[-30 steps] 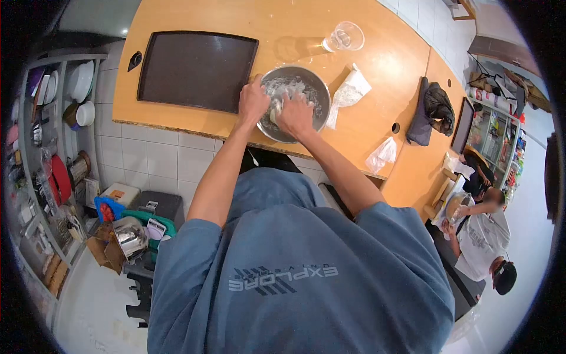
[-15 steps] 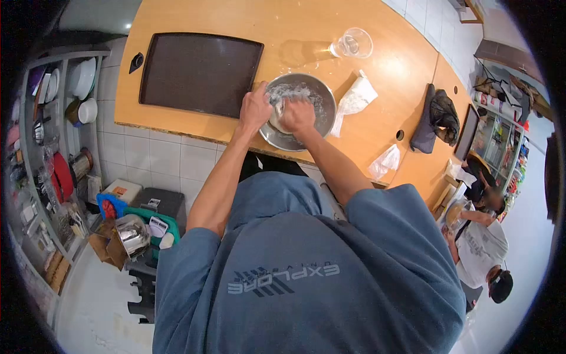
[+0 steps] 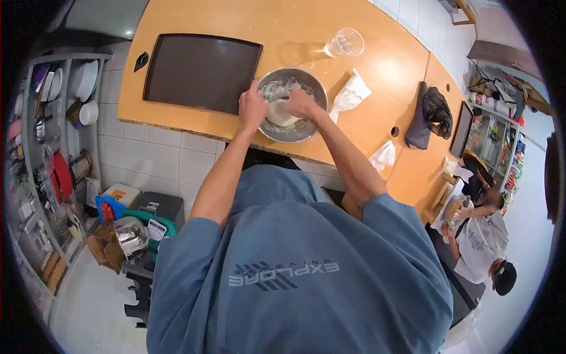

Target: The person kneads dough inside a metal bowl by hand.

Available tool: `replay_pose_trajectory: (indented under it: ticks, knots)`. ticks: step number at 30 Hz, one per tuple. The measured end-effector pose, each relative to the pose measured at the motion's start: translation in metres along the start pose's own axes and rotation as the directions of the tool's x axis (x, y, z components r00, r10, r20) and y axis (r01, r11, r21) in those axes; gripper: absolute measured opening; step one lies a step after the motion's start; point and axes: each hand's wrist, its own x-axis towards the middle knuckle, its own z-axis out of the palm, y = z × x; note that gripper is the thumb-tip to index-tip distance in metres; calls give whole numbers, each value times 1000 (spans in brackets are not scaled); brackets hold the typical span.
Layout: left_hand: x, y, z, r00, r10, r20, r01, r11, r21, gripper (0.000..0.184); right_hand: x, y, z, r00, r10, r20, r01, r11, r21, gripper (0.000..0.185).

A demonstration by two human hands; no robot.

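Well to the left of the round metal bowl (image 3: 312, 83), a grey rack (image 3: 61, 147) holds stacked white basins (image 3: 86, 81) and other wares. Just left of the bowl, a flat, dark tray (image 3: 202, 72) with a low raised rim lies on the smooth, tan surface (image 3: 283, 20). The hands are apart: the left hand (image 3: 252, 108) is clamped on the bowl's left rim, and the right hand (image 3: 302, 105) reaches inside with fingers curled against pale, soft-looking dough (image 3: 282, 112); whether they grip it I cannot tell. The dough lies in the bowl, whose inner wall is smeared white. Beyond the bowl and slightly right, a clear cup (image 3: 345, 43) rests on its side. Right of the bowl sit a crumpled white bag (image 3: 352, 94), a smaller translucent one (image 3: 384, 155) and, farther off, dark, rumpled cloth (image 3: 436, 115).
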Motion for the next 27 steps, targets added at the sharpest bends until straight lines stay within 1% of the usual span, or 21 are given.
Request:
replay_pose_trajectory:
  ticks: [2,5,8,11,14,17,20,23,26,27]
  knots:
    - [3,0,2,1000,-17,-16,17,1000,18,29,-23,-3,-6,963,-271,6,271,963,-8,53]
    - [5,2,1,999,-31,-14,32,999,36,30,-38,12,17,960,-264,-97,243,951,-192,60]
    - [7,-6,4,1000,-22,-20,23,999,48,32,-52,15,27,910,-282,-304,152,909,-388,57]
    - [2,-8,7,998,-2,-58,2,1000,12,25,-53,5,20,992,-68,-109,43,975,-218,59]
    - [5,-12,9,1000,12,-28,-11,1000,18,26,-67,-17,1,997,-14,-80,1,988,-157,64]
    - [5,-6,4,1000,-15,18,14,996,84,33,-71,-31,-16,996,82,-34,-82,997,10,67]
    - [1,-6,4,1000,20,-1,-20,999,27,24,-47,-7,-2,953,294,-65,-267,925,269,65]
    - [-1,-9,2,1000,7,17,-6,1000,-31,24,-56,-45,-44,943,284,-176,-279,959,53,57]
    - [-7,-4,-2,1000,-15,23,15,1000,-19,25,-48,-48,-52,966,207,-157,-235,955,-183,54]
    - [-8,-4,-3,999,-17,29,17,1000,-13,26,-47,-46,-46,961,142,-238,-202,947,-249,53]
